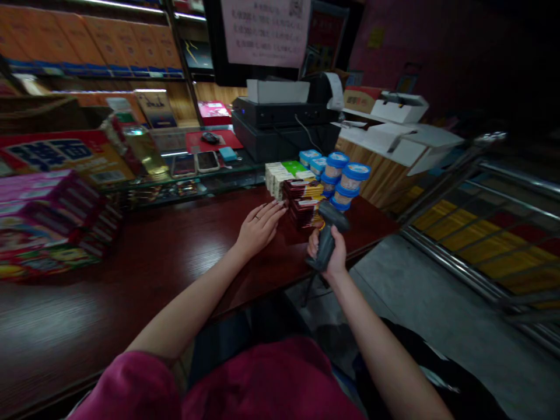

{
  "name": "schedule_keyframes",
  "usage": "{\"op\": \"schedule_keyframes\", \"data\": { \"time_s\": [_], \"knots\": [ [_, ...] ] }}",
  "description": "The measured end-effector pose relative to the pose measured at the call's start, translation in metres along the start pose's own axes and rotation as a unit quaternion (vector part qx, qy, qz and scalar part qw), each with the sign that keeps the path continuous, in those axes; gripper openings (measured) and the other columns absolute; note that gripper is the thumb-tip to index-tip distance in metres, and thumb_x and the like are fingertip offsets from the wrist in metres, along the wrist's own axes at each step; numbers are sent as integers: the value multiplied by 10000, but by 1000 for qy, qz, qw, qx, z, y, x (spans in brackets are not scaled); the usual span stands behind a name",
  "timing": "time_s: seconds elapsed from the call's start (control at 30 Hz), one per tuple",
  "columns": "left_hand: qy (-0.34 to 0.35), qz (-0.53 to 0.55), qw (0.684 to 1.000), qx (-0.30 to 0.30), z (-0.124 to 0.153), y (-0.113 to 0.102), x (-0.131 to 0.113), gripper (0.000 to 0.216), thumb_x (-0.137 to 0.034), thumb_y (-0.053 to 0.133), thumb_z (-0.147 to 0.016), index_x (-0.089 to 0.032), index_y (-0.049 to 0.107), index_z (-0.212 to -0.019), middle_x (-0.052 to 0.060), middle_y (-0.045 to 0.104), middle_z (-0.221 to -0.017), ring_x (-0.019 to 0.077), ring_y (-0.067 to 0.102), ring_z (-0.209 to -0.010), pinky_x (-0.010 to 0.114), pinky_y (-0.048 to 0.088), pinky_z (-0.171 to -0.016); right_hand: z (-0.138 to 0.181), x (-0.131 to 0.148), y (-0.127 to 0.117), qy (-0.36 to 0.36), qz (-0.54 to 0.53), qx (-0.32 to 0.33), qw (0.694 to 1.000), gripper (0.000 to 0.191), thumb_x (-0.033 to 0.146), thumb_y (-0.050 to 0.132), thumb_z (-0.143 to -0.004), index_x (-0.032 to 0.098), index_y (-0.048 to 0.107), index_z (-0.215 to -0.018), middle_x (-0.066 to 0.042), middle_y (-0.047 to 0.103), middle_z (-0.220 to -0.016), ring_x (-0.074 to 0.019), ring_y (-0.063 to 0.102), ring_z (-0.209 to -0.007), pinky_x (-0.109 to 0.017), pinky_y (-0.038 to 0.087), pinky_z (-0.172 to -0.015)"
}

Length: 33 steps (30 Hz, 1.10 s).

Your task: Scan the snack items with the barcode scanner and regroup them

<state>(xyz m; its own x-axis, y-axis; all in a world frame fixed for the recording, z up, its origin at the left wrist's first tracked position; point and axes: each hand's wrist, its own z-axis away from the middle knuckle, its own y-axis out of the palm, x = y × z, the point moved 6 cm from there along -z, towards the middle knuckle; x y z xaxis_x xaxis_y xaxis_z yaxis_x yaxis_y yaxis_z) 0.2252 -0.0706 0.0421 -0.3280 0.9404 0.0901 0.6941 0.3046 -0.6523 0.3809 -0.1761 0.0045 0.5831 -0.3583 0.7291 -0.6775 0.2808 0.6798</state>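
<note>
My right hand [329,252] is wrapped round the handle of a grey barcode scanner [331,224], its head pointing at a stack of dark red packets [304,204] on the dark wooden counter [131,280]. My left hand [259,227] lies flat on the counter with fingers stretched out, the fingertips touching the side of the red packets. Behind them stand pale and green boxes [282,174] and several blue-lidded tubs [345,178].
Pink and colourful boxes [48,216] are stacked at the counter's left. Phones [195,163] lie on a glass case behind. A black register with printer [284,119] and white cartons [402,131] stand at the back. A metal railing [481,233] runs on the right.
</note>
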Motion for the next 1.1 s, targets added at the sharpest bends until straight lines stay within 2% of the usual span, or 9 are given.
{"op": "schedule_keyframes", "data": {
  "time_s": [0.13,0.27,0.47,0.6,0.67,0.73,0.83,0.93,1.1],
  "knots": [
    [-116,-62,991,14,65,-70,68,497,-123,460,-993,-199,527,-1480,109,584,-1523,191,475,-1486,418,373,-1231,0,-37,39,179,38,160,970,330,518,615,-881,199,615,-966,42,515,-587,-101,347,-387,-208,305,-330],
    [-228,-164,959,-22,130,-151,124,498,-141,488,-979,-204,529,-1471,118,597,-1509,233,486,-1480,447,382,-1219,-11,-88,90,280,56,258,923,360,524,638,-878,178,625,-979,35,535,-593,-95,350,-381,-208,324,-331],
    [-331,-280,894,-116,213,-259,154,450,-270,598,-962,-223,560,-1409,143,566,-1515,272,447,-1500,469,320,-1260,-18,-171,178,363,30,365,857,375,524,602,-913,157,633,-986,40,544,-593,-89,360,-375,-195,328,-322],
    [-420,-287,843,-176,248,-308,177,737,-429,718,-898,-172,409,-1515,211,389,-1618,313,318,-1560,497,258,-1288,-12,-215,223,389,14,404,828,370,517,582,-926,154,627,-982,41,542,-590,-88,360,-381,-190,338,-328],
    [-490,-269,802,-208,264,-322,196,969,-503,799,-814,-128,305,-1558,264,335,-1627,351,281,-1568,522,251,-1285,-8,-230,237,402,14,411,818,364,512,575,-933,155,623,-981,40,539,-589,-93,364,-385,-191,337,-326],
    [-561,-236,764,-215,276,-327,216,1171,-549,862,-722,-98,209,-1582,307,299,-1626,395,258,-1569,564,263,-1268,-6,-238,245,411,17,413,813,364,514,587,-928,155,621,-979,38,541,-591,-94,370,-388,-192,337,-326],
    [-614,-194,744,-181,278,-320,237,1355,-559,914,-621,-135,99,-1616,305,214,-1665,430,206,-1583,616,255,-1253,-6,-242,248,415,13,409,813,370,517,616,-912,152,627,-973,38,541,-591,-87,369,-387,-187,334,-334],
    [-624,-188,740,-169,271,-313,244,1423,-544,930,-582,-188,39,-1634,281,201,-1684,432,203,-1587,635,207,-1261,-8,-240,245,408,5,400,821,371,519,622,-909,153,627,-968,41,531,-588,-81,352,-381,-184,320,-336],
    [-650,-184,713,-189,271,-321,247,1347,-536,904,-624,-191,70,-1625,276,376,-1605,429,364,-1516,656,212,-1241,-11,-239,240,403,-3,391,827,358,520,591,-934,164,614,-964,43,526,-589,-83,344,-379,-187,322,-342]
  ]
}}
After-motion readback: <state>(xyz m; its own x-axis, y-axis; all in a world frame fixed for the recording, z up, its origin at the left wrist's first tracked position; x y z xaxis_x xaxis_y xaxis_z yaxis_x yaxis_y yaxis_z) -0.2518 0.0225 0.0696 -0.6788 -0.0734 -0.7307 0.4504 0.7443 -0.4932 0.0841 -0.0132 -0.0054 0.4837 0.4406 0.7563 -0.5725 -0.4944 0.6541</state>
